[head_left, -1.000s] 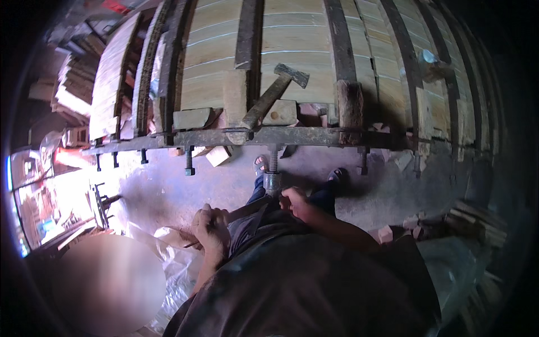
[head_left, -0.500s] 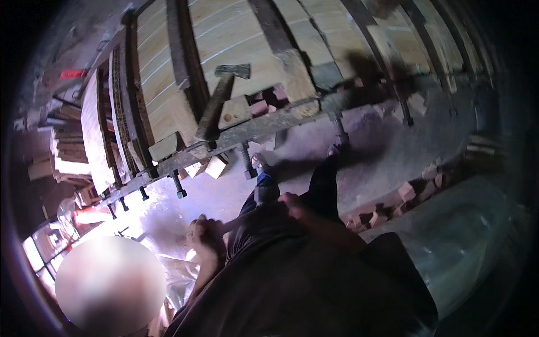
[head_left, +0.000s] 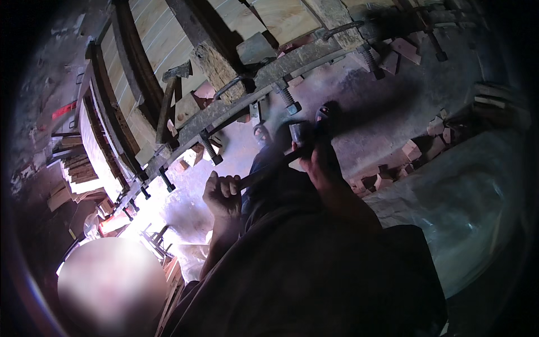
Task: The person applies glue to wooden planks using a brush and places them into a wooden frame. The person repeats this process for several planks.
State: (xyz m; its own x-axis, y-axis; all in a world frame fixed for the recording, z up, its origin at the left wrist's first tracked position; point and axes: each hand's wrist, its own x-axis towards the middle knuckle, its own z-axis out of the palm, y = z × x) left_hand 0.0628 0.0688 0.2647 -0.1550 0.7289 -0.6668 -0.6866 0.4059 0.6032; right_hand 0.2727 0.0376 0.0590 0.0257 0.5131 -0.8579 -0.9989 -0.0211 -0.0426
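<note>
A socket wrench (head_left: 269, 171) lies across my body, a dark bar with a short grey cylinder at its far end. My left hand (head_left: 223, 195) is closed round the near end of the bar. Close below the cylinder, my right hand (head_left: 318, 164) grips the bar, its fingers partly hidden. The wrench is held in the air, apart from the long beam (head_left: 247, 101), from which several threaded bolts (head_left: 290, 101) with nuts stick out toward me. A wooden-handled hammer (head_left: 165, 112) leans at the beam's far side, touched by neither hand.
Pale boards (head_left: 154, 33) lie under dark crossbars (head_left: 135, 62) beyond the beam. Wood offcuts (head_left: 412, 150) and a plastic sheet (head_left: 443, 208) are on the right. Stacked wood (head_left: 84, 171) stands at the left, near a blurred round patch (head_left: 112, 286).
Both hands have moved forward and to the right with the wrench, its cylinder raised closer to the bolts. My view has shifted, so the beam and hammer appear farther left.
</note>
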